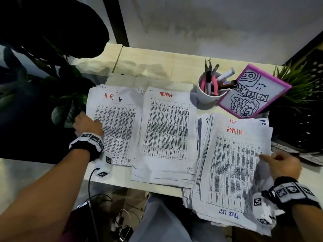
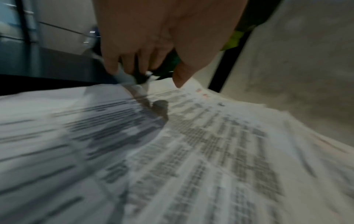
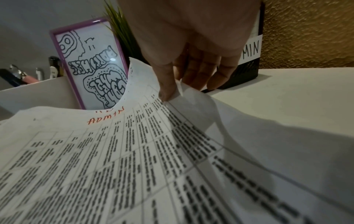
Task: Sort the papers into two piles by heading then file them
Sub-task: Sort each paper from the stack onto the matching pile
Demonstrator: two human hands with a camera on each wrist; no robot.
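Note:
Three paper stacks lie on the pale table (image 1: 157,67). The left pile is headed HR (image 1: 117,130) and the middle pile is headed ADMIN (image 1: 167,130). On the right is a mixed stack (image 1: 227,172) with an ADMIN sheet (image 3: 134,151) on top. My left hand (image 1: 85,122) sits at the HR pile's left edge. Its thumb (image 2: 180,78) lies on top while its fingers (image 2: 114,63) curl over the paper's edge; that view is blurred. My right hand (image 1: 269,158) pinches the ADMIN sheet's right edge, thumb (image 3: 166,89) above, fingers below, and the edge is lifted.
A white cup (image 1: 209,95) of pens and pliers and a purple-framed drawing (image 1: 253,95) stand behind the stacks. A black file box (image 3: 249,71) labelled ADMIN and a grassy plant (image 1: 297,84) are at the right. A leafy plant (image 1: 66,110) is at the left. The right stack overhangs the table's front edge.

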